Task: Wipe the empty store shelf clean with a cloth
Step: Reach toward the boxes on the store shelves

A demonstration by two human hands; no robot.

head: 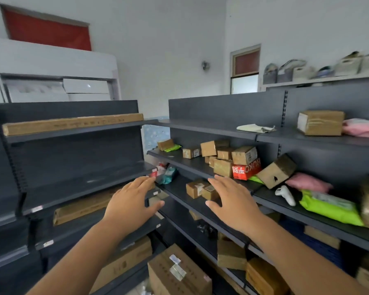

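1. Cloth (256, 128) first: in the head view, we are seeing it lying crumpled and pale on the top shelf of the right-hand unit (200, 124), close to that shelf's front edge, near the upright where two shelf sections meet.
2. We are holding both hands out in front of us with nothing in them. Our left hand (134, 201) is spread flat, fingers extended toward the corner where the two units meet. Our right hand (232, 201) is likewise spread, palm down, hovering over the small brown boxes (197, 189) on a lower right-hand shelf, not touching the cloth.
3. We are judging the empty shelf (79, 184) to be the bare dark one in the middle of the left-hand unit; the shelf above it is carrying a long flat carton (73, 123) along its front edge.
4. We are taking the step in hand to be fetching the cloth, which lies well apart from both hands, up and to the right.
5. To do it well, we are thinking of lifting the right hand to the top shelf, gathering the cloth into a full pad and not by one corner, and keeping clear of the stacked boxes below.
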